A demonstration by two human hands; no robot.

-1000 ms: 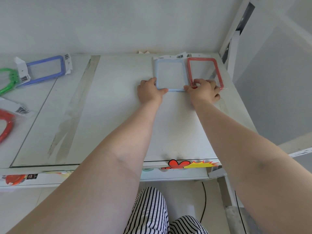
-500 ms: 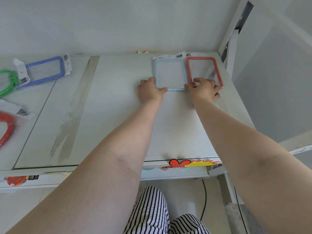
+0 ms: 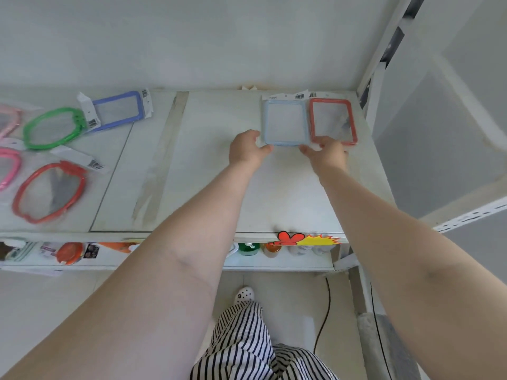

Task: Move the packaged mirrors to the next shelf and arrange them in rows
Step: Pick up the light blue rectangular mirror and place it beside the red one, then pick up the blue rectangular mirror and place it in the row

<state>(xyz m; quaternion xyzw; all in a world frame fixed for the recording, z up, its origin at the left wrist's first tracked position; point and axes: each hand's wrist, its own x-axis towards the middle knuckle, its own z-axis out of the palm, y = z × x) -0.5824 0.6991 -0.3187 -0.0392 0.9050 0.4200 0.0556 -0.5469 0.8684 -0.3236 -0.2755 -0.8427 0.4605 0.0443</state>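
Packaged mirrors are split between two shelves here, so going left to right. On the left shelf (image 3: 115, 187) there's a loose bunch that hasn't been moved: a pink one (image 3: 8, 168) cut off by the frame edge, a red oval one (image 3: 48, 192), a green oval one (image 3: 52, 127) and a dark blue rectangular one (image 3: 118, 111), all lying flat at odd angles with their barcode header cards pointing wherever. Looks like the "to do" pile, not arranged at all.

The right shelf (image 3: 219, 160) is where the row is starting. The light blue mirror (image 3: 285, 123) sits flat near the back wall, and the red rectangular mirror (image 3: 333, 120) lies just beside it in the back right corner, edges parallel, header cards toward the wall. My guess is they start at the far corner so the row can grow leftward and forward without reaching over anything.

The left hand (image 3: 247, 149) has its thumb curled against the light blue mirror's near left corner; whether it really pinches it, I can't tell. The right hand (image 3: 326, 154) rests at the near edge where the two frames meet, fingers bent on the red frame's bottom edge; holding or only nudging, can't tell. Seems like squaring them up, so they line up flush.

Two placed, at least five to go.
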